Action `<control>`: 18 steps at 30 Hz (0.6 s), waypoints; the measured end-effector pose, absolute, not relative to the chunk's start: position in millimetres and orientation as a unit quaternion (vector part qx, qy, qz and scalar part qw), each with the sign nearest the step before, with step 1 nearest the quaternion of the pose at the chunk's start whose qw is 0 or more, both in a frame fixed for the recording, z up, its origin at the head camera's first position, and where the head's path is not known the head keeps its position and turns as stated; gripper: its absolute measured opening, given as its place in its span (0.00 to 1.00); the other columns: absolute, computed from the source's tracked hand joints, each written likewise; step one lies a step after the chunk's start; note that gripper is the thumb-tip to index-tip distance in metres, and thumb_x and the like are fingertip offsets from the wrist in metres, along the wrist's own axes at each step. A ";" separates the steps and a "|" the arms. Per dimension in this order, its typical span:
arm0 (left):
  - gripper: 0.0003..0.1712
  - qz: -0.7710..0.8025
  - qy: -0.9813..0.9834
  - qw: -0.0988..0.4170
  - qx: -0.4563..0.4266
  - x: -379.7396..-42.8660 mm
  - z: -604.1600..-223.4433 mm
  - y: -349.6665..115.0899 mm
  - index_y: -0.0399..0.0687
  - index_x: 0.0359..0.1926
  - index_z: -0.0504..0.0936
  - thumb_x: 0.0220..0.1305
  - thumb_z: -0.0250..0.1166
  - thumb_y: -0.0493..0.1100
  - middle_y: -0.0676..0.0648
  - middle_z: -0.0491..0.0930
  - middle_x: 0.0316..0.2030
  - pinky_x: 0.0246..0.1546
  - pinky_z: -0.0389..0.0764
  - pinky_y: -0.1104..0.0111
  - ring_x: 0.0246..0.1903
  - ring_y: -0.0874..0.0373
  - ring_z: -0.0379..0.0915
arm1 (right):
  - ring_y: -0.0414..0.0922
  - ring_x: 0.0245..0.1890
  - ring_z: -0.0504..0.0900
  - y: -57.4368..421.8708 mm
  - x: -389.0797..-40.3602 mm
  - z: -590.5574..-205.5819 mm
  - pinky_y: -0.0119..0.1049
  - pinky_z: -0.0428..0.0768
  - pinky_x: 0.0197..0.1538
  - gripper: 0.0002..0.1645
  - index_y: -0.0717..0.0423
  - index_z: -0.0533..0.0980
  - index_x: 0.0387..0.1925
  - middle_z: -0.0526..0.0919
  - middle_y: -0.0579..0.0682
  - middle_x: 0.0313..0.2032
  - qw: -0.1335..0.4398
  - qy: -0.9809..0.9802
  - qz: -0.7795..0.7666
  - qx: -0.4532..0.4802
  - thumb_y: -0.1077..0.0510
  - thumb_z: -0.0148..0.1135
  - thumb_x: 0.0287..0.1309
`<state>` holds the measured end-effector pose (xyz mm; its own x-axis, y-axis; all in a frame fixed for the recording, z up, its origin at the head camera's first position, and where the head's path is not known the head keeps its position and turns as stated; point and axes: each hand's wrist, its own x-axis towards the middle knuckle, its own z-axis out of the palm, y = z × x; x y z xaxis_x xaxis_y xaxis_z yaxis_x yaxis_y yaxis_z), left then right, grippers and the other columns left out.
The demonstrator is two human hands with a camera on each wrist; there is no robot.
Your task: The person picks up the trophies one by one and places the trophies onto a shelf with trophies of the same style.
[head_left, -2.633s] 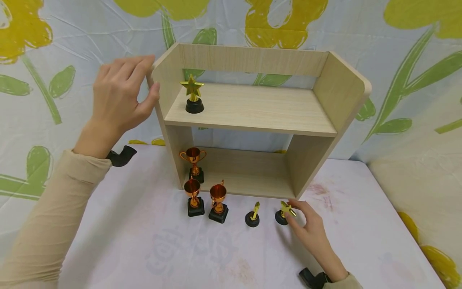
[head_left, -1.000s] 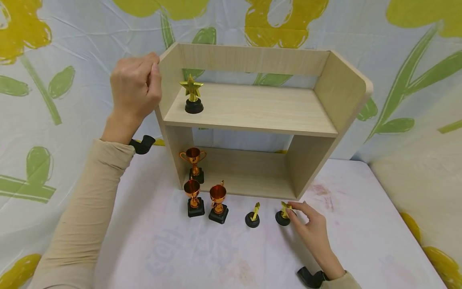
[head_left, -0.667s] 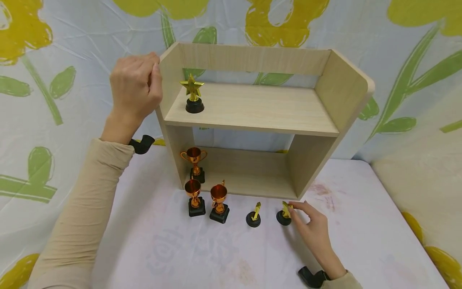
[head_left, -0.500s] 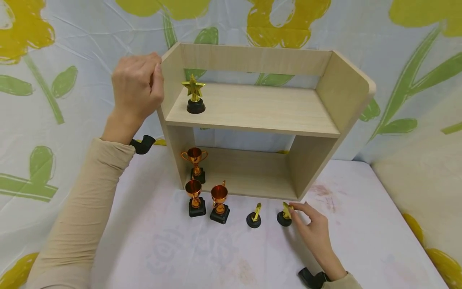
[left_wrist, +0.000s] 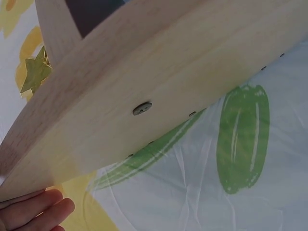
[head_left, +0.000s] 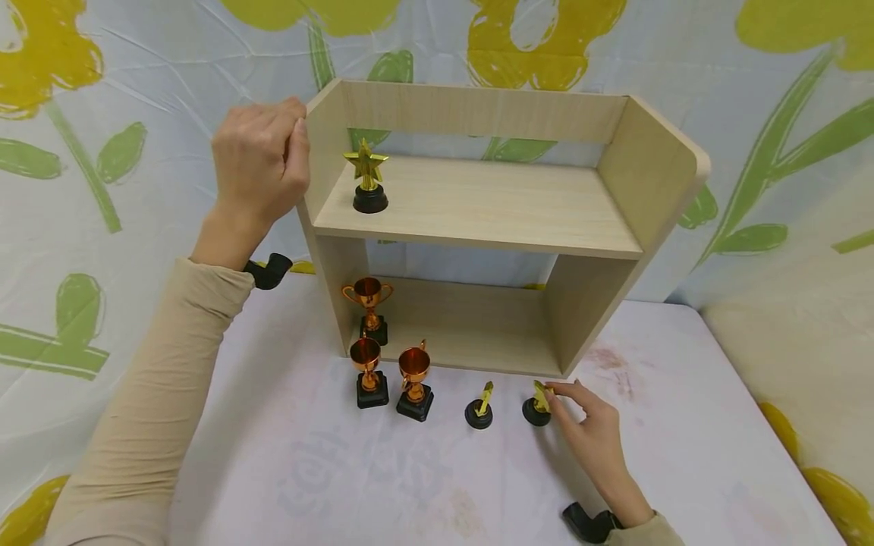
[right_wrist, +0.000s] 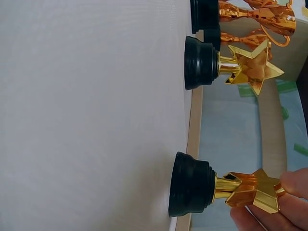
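In the head view my left hand (head_left: 262, 155) grips the upper left side panel of a pale wooden shelf (head_left: 478, 243). Its curled fingers (left_wrist: 43, 211) reach the panel's edge in the left wrist view. My right hand (head_left: 592, 428) pinches the gold star of a small star trophy (head_left: 537, 410) between thumb and fingers. That trophy's round black base (right_wrist: 191, 185) stands on the white table. To its left stands a second star trophy (head_left: 480, 409), seen edge-on. A third star trophy (head_left: 369, 178) occupies the left end of the upper board.
Two bronze cup trophies (head_left: 414, 379) stand before the shelf's lower left corner. Another bronze cup (head_left: 369, 307) is inside the lower compartment at the left. Flower-patterned cloth (head_left: 136, 68) hangs behind the white table (head_left: 382, 485).
Since the earliest frame, my left hand has moved right and curled onto the shelf's side panel. My right fingers have tightened on the star, which has turned slightly. In the last half second, little differs.
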<state>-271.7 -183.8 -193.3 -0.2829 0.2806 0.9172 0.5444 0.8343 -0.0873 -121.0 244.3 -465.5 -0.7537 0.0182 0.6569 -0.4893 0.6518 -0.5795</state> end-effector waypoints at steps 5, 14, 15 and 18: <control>0.23 -0.126 -0.790 0.539 -0.263 -271.0 -193.1 -184.5 0.31 0.32 0.81 0.70 0.44 0.41 0.36 0.85 0.37 0.38 0.76 0.47 0.35 0.38 0.81 | 0.27 0.45 0.80 244.0 -120.6 -465.4 0.24 0.69 0.62 0.12 0.60 0.86 0.35 0.88 0.50 0.34 0.320 -0.851 0.393 0.141 0.73 0.71 0.47; 0.23 -0.129 -0.787 0.542 -0.266 -270.3 -192.0 -184.5 0.32 0.31 0.81 0.71 0.43 0.42 0.36 0.85 0.33 0.35 0.75 0.48 0.31 0.39 0.80 | 0.25 0.45 0.79 242.3 -121.6 -461.1 0.21 0.68 0.61 0.11 0.62 0.86 0.35 0.88 0.51 0.33 0.316 -0.853 0.392 0.134 0.73 0.71 0.47; 0.23 -0.131 -0.786 0.542 -0.266 -270.7 -192.2 -184.3 0.32 0.31 0.81 0.71 0.43 0.42 0.36 0.84 0.32 0.35 0.75 0.48 0.31 0.39 0.79 | 0.25 0.45 0.79 242.2 -121.5 -460.8 0.21 0.68 0.60 0.11 0.62 0.86 0.35 0.88 0.51 0.33 0.316 -0.853 0.393 0.133 0.73 0.71 0.47; 0.22 -0.137 -0.784 0.544 -0.265 -272.0 -192.8 -183.4 0.33 0.30 0.80 0.70 0.43 0.42 0.36 0.83 0.29 0.34 0.75 0.48 0.29 0.39 0.78 | 0.25 0.45 0.80 241.8 -121.3 -459.6 0.21 0.67 0.60 0.11 0.62 0.86 0.35 0.88 0.51 0.34 0.316 -0.854 0.392 0.132 0.73 0.71 0.47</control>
<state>-272.0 -183.4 -192.8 -0.2684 0.2664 0.9257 0.5652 0.8217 -0.0726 -121.3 241.8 -459.6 -0.7656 0.0232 0.6429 -0.4726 0.6578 -0.5865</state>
